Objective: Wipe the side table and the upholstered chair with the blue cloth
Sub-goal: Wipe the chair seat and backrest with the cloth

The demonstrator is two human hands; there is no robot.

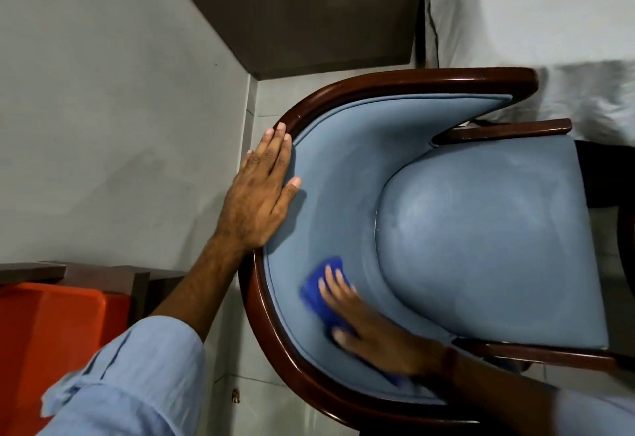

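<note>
Fingers [331, 281] of the right hand [374, 329] lie spread and flat on top of the deep blue cloth [318, 293], pressing it against the inner curve of the backrest of the pale blue upholstered chair with a dark polished wood frame [481, 246]; the cloth shows past the fingertips and along the thumb side, and a smaller bit of it peeks out under the heel of the palm, so the hand is pressing rather than pinching it. That hand and the cloth are blurred, so whether the thumb curls under an edge cannot be told. Nearest the camera, a rolled light blue shirt sleeve [130, 387] covers the left forearm. Farther along it, the left hand [259, 195] rests palm down on the curved wooden top rail of the chair, its 4 fingers held together and pointing along the rail, the thumb set apart onto the blue padding; it grips nothing. Left of the sleeve sits an orange plastic bin [48, 339] beside a dark brown wooden edge [103, 274]. Beyond the chair's far arm stands a dark brown cabinet panel [309, 12] against the grey wall [103, 92], and white bedding [536, 16] lies just beside the chair's far arm.
</note>
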